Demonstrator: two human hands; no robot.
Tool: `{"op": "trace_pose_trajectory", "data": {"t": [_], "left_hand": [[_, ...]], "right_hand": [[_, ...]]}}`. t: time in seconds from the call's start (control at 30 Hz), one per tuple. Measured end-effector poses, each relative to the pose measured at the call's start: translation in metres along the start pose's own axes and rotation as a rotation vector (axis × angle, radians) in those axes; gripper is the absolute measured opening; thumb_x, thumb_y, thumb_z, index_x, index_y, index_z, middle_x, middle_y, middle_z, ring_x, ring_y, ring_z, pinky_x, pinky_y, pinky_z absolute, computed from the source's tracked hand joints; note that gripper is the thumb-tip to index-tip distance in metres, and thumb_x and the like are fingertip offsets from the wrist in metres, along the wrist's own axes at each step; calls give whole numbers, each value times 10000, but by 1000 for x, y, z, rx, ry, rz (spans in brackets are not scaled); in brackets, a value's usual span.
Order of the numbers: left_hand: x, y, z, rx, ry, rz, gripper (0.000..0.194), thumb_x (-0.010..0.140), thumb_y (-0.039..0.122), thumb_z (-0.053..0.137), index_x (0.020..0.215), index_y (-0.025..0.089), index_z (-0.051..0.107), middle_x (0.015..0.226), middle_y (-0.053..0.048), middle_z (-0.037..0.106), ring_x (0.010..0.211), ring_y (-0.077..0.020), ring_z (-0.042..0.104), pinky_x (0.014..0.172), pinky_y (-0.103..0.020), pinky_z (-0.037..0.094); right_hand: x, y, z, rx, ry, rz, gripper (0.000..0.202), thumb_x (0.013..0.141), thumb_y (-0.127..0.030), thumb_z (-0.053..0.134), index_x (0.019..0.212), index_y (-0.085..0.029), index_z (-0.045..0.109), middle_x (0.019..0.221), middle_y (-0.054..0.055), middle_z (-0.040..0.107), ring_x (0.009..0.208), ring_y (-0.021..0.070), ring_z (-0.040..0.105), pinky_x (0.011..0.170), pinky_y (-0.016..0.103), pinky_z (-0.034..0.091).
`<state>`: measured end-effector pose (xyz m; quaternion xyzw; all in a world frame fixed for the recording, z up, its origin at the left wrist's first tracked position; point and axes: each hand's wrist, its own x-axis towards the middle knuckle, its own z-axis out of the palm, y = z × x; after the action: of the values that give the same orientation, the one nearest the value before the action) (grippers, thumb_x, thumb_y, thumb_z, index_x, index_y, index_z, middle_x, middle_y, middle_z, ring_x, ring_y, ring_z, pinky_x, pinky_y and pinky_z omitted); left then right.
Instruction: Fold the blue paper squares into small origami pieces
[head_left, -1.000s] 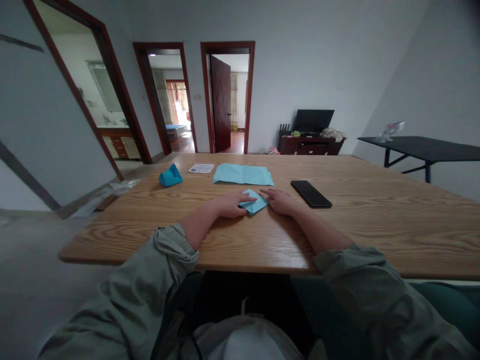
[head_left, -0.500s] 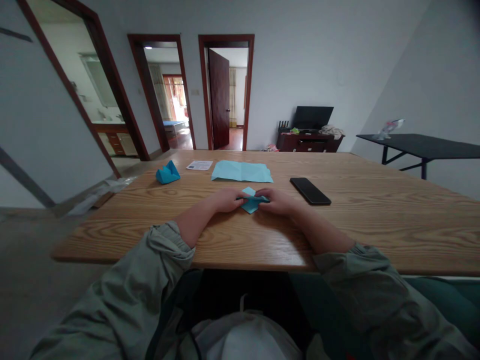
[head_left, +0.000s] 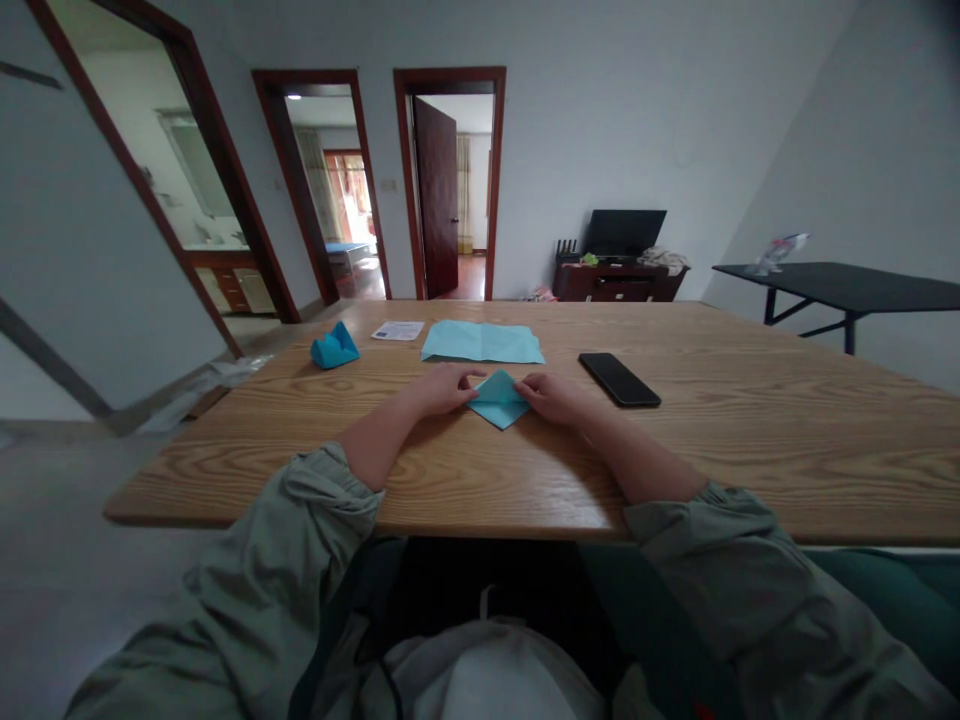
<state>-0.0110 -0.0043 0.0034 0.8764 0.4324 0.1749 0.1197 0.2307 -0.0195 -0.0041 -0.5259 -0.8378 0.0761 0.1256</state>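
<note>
A small piece of folded light-blue paper [head_left: 500, 402] lies on the wooden table in front of me, diamond-shaped with a crease running across its middle. At its left corner my left hand [head_left: 444, 389] pinches the edge, the index finger lying a little above the thumb. My right hand [head_left: 553, 396] holds the right corner between thumb and fingers. Beyond my hands lies a larger creased light-blue sheet [head_left: 484, 342]. Farther left stands a darker blue folded paper shape [head_left: 335, 346] with pointed peaks.
A black phone [head_left: 619, 380] lies to the right of my hands on the wooden table [head_left: 750, 430]. Near the far edge is a white printed card [head_left: 397, 330]. A black table [head_left: 847, 287] stands off to the right, and a TV cabinet [head_left: 621, 284] stands by the back wall.
The folded paper has gone from a narrow, bunched shape to a wider, flatter diamond. My left hand has shifted slightly left, so the hands are farther apart.
</note>
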Motion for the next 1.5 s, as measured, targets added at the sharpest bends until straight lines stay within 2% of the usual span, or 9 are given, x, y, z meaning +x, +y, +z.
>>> {"op": "trace_pose_trajectory", "data": {"t": [0.23, 0.43, 0.53, 0.63, 0.7, 0.87, 1.03, 1.3, 1.5], "left_hand": [[4, -10, 6, 46, -11, -86, 435, 844, 383, 513, 1228, 192, 587, 969, -42, 688, 832, -162, 619, 721, -222, 454], [4, -12, 8, 32, 2, -58, 443, 849, 336, 493, 1275, 222, 538, 947, -27, 676, 825, -155, 609, 730, -228, 449], [4, -11, 12, 25, 8, -24, 492, 869, 283, 462, 1360, 297, 438, 1006, -4, 671, 859, -147, 610, 777, -235, 447], [5, -9, 17, 83, -7, 22, 449, 899, 281, 411, 1341, 336, 466, 1191, 1, 620, 1008, -165, 582, 873, -258, 418], [6, -7, 18, 145, -43, 42, 404, 914, 346, 392, 1293, 319, 532, 1235, -14, 598, 1063, -190, 558, 909, -277, 399], [6, -1, 18, 252, -87, 34, 451, 919, 469, 350, 1275, 293, 563, 1118, -66, 619, 1000, -221, 567, 867, -295, 409], [5, 2, 18, 296, -52, 58, 422, 919, 447, 370, 1242, 296, 595, 1033, -73, 581, 941, -211, 562, 842, -292, 406], [10, -5, 24, 276, -15, 113, 399, 923, 417, 389, 1224, 276, 610, 1047, -69, 575, 953, -199, 546, 874, -283, 386], [11, -6, 26, 289, 3, 131, 396, 925, 406, 388, 1218, 268, 616, 1030, -73, 582, 919, -198, 564, 841, -285, 402]], "right_hand": [[5, 7, 9, -57, 67, -25, 405, 938, -417, 359, 874, -162, 666, 917, 93, 687, 775, 177, 587, 674, 252, 395], [7, 11, 13, -24, 138, -25, 341, 908, -384, 417, 853, -160, 668, 858, 76, 678, 752, 168, 574, 666, 246, 398], [6, 11, 15, 55, 157, 18, 311, 880, -332, 474, 1082, -163, 639, 874, 63, 683, 735, 151, 583, 667, 229, 412], [5, 9, 16, 78, 157, 1, 443, 867, -269, 481, 1304, -212, 520, 919, 44, 691, 761, 147, 601, 705, 228, 426], [5, 7, 16, 33, 115, -21, 416, 870, -252, 455, 1270, -240, 569, 959, 48, 699, 810, 165, 614, 739, 244, 430], [5, 3, 16, -51, 62, 6, 376, 872, -277, 435, 1173, -234, 656, 1031, 73, 700, 862, 202, 629, 773, 271, 434], [7, 3, 16, -67, 40, 27, 381, 871, -303, 441, 1183, -241, 651, 1028, 75, 702, 846, 206, 635, 766, 274, 439], [7, 0, 14, -102, 28, 21, 404, 875, -346, 426, 1191, -222, 645, 1054, 88, 686, 899, 227, 624, 766, 283, 441], [5, -2, 13, -103, 44, -3, 469, 879, -480, 424, 1184, -201, 644, 1061, 107, 672, 919, 226, 612, 784, 278, 437]]}}
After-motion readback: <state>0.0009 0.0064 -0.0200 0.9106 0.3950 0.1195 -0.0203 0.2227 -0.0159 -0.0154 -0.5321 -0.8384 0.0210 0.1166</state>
